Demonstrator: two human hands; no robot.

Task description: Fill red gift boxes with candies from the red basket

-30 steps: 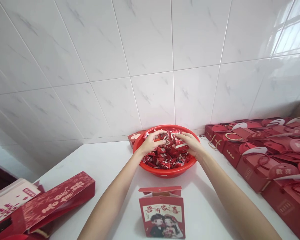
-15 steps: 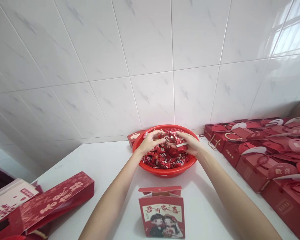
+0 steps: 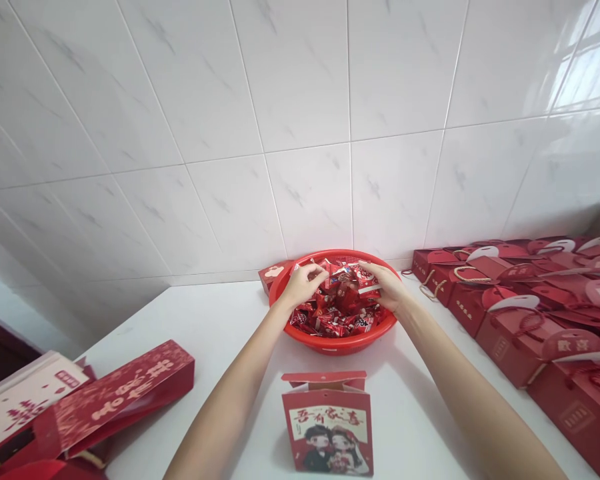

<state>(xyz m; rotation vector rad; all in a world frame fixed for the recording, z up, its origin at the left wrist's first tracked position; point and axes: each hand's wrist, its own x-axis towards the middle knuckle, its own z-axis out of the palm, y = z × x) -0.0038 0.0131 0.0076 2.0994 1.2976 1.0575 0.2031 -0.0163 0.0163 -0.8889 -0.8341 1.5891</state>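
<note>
Over a red plastic basket (image 3: 330, 345) full of red-wrapped candies (image 3: 325, 320) are both of my hands. My left hand (image 3: 304, 285) is on the basket's left side, thumb and forefinger pinched at a small red-wrapped candy (image 3: 327, 269). On the right side, the fingers of my right hand (image 3: 386, 287) are curled round a red packet with a white edge (image 3: 370, 290); its far part is hidden by the fingers. A red gift box (image 3: 330, 427) with a cartoon couple on its front stands upright between my forearms, its top flaps raised.
Rows of red gift boxes (image 3: 515, 333) with cord handles line the right side of the white table (image 3: 210, 313). At the left lie a long red box (image 3: 135, 393) and a pale box (image 3: 27, 407). Another red box (image 3: 271, 272) sits behind the basket, against the tiled wall (image 3: 305, 193).
My left hand's fingers have closed from a looser spread into a pinch. My right hand stays at the basket's right side with the packet. The view has shifted slightly.
</note>
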